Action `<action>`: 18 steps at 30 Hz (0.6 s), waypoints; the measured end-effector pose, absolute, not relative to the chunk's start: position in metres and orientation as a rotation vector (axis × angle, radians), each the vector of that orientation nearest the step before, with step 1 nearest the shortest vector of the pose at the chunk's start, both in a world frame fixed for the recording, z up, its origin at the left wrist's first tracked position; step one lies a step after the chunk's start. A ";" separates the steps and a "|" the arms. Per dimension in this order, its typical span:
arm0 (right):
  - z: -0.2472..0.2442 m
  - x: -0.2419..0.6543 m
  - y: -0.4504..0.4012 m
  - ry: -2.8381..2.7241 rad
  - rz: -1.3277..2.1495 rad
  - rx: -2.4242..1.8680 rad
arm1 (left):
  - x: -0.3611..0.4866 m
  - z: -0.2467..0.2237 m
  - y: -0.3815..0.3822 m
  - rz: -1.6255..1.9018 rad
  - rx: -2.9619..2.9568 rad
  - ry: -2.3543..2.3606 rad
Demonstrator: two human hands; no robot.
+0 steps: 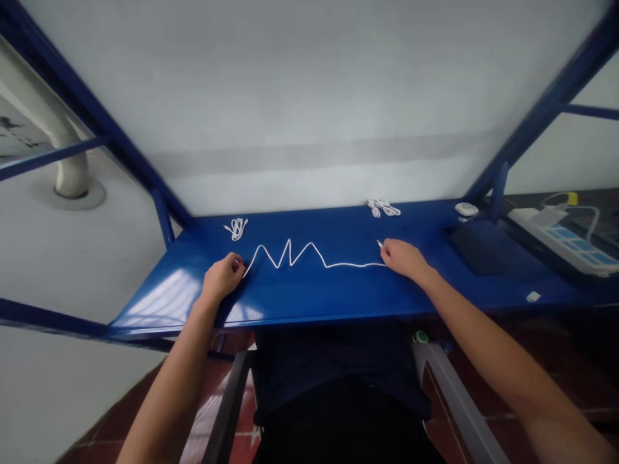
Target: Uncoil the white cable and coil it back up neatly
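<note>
A white cable runs in zigzag bends across the blue table. My left hand is closed around its left end, close to the table top; a small piece shows at the fingertips. At the other end, my right hand is closed on the cable, and a white plug tip sticks out past the fingers. Between my hands the left part of the cable keeps its sharp kinks, while the part nearer my right hand lies almost straight.
Toward the back lie a coiled white cable on the left and bundled white cables further right. On the right are a round white coil, a dark flat device, a small white piece and a power strip. Blue frame posts flank the table.
</note>
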State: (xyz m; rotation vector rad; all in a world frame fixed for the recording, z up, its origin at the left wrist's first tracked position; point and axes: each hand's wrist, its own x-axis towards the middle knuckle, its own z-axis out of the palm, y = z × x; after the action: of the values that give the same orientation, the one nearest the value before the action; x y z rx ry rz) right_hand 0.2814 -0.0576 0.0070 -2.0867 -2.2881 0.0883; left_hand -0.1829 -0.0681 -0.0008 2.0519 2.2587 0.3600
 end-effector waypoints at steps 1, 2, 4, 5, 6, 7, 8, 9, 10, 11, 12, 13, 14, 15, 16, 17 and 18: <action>0.007 0.280 -0.057 -2.260 0.084 -2.116 | -0.182 0.000 -0.069 0.353 2.060 2.253; 0.007 0.279 -0.056 -2.221 0.079 -2.159 | -0.181 0.000 -0.070 0.342 2.067 2.246; 0.007 0.275 -0.051 -2.129 0.078 -2.251 | -0.179 0.002 -0.070 0.314 2.080 2.231; 0.008 0.274 -0.048 -2.086 0.086 -2.287 | -0.179 0.003 -0.070 0.307 2.088 2.224; 0.008 0.272 -0.044 -2.051 0.102 -2.310 | -0.177 0.005 -0.070 0.315 2.099 2.219; 0.008 0.271 -0.041 -2.025 0.122 -2.320 | -0.175 0.007 -0.070 0.348 2.118 2.220; 0.009 0.270 -0.039 -2.007 0.145 -2.319 | -0.171 0.009 -0.070 0.409 2.141 2.228; 0.009 0.269 -0.037 -1.990 0.165 -2.315 | -0.165 0.012 -0.070 0.491 2.167 2.237; 0.009 0.268 -0.035 -1.972 0.178 -2.312 | -0.156 0.015 -0.070 0.592 2.196 2.250; 0.009 0.267 -0.034 -1.953 0.184 -2.309 | -0.145 0.019 -0.071 0.692 2.213 2.260; 0.010 0.267 -0.034 -1.932 0.187 -2.310 | -0.130 0.022 -0.072 0.763 2.239 2.227; 0.010 0.267 -0.034 -1.913 0.192 -2.309 | -0.113 0.025 -0.074 0.797 2.271 2.159; 0.010 0.267 -0.034 -1.896 0.201 -2.304 | -0.095 0.027 -0.076 0.780 2.323 2.039; 0.011 0.267 -0.034 -1.880 0.213 -2.297 | -0.075 0.028 -0.079 0.724 2.386 1.878; 0.011 0.268 -0.034 -1.865 0.230 -2.286 | -0.054 0.028 -0.081 0.656 2.435 1.727; 0.012 0.268 -0.035 -1.847 0.247 -2.272 | -0.034 0.028 -0.082 0.592 2.456 1.608; 0.012 0.268 -0.035 -1.827 0.260 -2.258 | -0.015 0.028 -0.082 0.540 2.471 1.520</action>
State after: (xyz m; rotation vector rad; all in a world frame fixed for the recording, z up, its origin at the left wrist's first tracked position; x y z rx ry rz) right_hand 0.2681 -0.0353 0.0124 -2.2581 -1.8265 0.2601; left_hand -0.0153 -0.0823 0.0277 2.4711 1.5201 0.5397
